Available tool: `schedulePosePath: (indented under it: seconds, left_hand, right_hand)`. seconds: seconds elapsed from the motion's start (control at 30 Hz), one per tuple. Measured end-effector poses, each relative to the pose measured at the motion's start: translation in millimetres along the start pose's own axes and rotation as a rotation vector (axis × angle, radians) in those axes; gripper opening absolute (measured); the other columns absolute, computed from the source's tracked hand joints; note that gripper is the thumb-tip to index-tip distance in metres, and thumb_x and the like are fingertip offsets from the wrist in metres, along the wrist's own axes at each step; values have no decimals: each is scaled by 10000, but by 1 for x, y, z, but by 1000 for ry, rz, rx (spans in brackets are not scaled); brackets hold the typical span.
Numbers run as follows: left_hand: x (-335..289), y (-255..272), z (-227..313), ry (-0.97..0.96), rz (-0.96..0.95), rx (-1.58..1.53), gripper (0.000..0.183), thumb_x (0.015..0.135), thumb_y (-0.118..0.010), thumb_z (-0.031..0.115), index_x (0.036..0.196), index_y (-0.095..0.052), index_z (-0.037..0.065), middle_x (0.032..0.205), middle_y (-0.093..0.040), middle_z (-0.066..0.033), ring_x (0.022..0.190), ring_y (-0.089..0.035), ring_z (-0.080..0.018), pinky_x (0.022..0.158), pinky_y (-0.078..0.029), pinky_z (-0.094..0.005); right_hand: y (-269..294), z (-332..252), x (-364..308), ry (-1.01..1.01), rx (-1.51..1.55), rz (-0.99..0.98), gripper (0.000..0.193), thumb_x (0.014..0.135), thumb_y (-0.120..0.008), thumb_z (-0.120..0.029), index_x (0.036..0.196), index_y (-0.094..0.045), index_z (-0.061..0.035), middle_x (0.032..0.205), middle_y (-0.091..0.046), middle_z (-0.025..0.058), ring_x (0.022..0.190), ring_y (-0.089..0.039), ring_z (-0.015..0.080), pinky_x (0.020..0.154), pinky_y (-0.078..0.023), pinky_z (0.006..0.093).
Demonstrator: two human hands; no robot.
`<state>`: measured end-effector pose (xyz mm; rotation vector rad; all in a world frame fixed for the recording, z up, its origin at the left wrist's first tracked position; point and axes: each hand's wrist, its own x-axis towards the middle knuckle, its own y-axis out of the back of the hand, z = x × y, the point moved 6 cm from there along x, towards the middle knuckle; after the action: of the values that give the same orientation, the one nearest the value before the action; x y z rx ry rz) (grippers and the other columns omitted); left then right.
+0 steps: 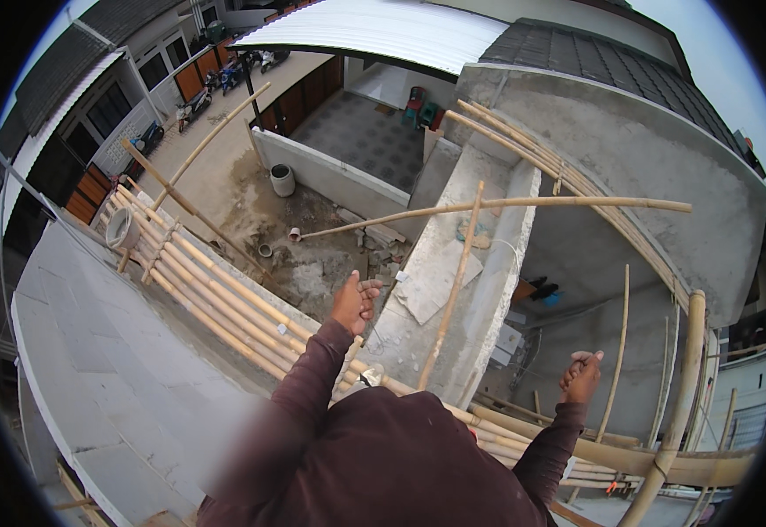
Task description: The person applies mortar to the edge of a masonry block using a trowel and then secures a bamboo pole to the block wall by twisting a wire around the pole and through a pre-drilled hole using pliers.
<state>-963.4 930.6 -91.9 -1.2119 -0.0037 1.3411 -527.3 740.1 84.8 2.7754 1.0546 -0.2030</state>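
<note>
My left hand (355,300) is held out in midair with its fingers curled in, and I see nothing in it. Beneath it, bundled bamboo poles (225,303) form a walkway running away to the left. My right hand (581,378), also with bent fingers and no visible object, is raised farther to the right. Close to that hand stands a thin upright bamboo stick (616,351). Between my hands, a bamboo pole (449,307) slants across the rough concrete ledge (431,281), crossing under or over a long level pole (576,202).
A pale bucket (122,228) sits at the walkway's far left end. Below lies ground with rubble (378,255) and a concrete cylinder (283,180). A thick bamboo post (686,378) rises at the right. Grey roofing (111,351) slopes at the left.
</note>
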Motion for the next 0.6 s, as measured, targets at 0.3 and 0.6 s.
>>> schedulePosePath:
  seconds: [0.3,0.6]
  left_hand:
    - [29,71,-33,-185,173,528,534,1010,-345,418,1145,-638,-7,718,-608,31,445,-342,-85,401,-276,-252]
    - [-28,-60,41,-339,-199,340,562,1043,-356,471,1295,-543,4,671,-408,83,512,-296,-25,461,-277,-192]
  right_hand:
    - [12,-42,-20,77,48,-131,579,1028,-306,-542,819,-527,-50,509,-266,-53,367,-228,58,345,-183,239]
    - [-54,-58,-44,343,-318,-362,599,1051,-327,-460,754,-594,-13,531,-343,-54,465,-301,40,443,-230,242]
